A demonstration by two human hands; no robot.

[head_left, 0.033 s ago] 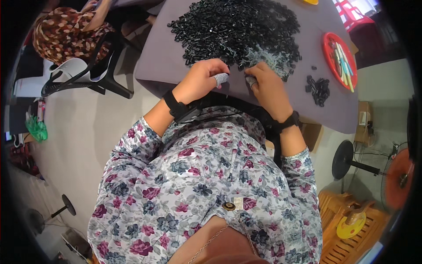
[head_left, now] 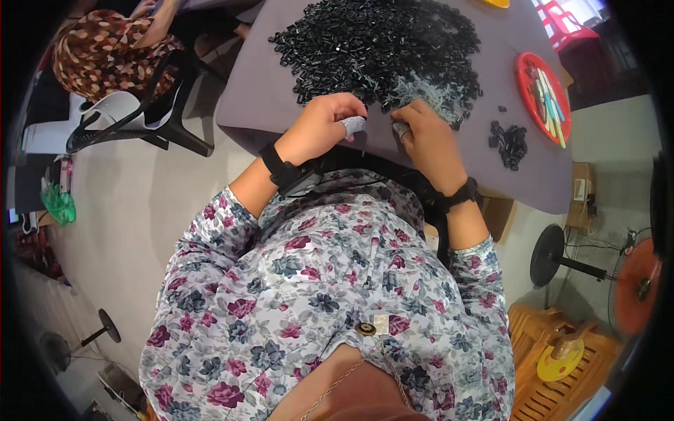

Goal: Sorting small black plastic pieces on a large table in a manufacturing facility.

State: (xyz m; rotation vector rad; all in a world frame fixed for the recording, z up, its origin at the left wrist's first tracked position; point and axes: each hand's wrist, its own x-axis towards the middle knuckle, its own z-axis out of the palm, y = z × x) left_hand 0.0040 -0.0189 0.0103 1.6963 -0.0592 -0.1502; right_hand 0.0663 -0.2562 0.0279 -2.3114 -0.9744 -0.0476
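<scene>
Near the front edge of the table, my left hand (head_left: 324,125) is closed, its fingertips drawn together and a grey wrap on the thumb. What it pinches is too small to make out. Close on the right, my right hand (head_left: 427,133) is also closed in a pinch, with a similar grey wrap on a digit; its fingertips hide whatever they hold. Just beyond both hands spreads a large heap of small black plastic pieces (head_left: 372,49). A tangle of thin pale-grey scraps (head_left: 427,92) lies at the heap's near right, beside my right fingertips.
A smaller pile of black pieces (head_left: 508,144) lies on the purple-grey table (head_left: 263,98) at right. Past it is a red basket (head_left: 521,74) with pen-like tools (head_left: 550,105). A person in patterned clothing (head_left: 105,52) sits at far left by a black chair (head_left: 179,116). Fans (head_left: 547,255) stand at right.
</scene>
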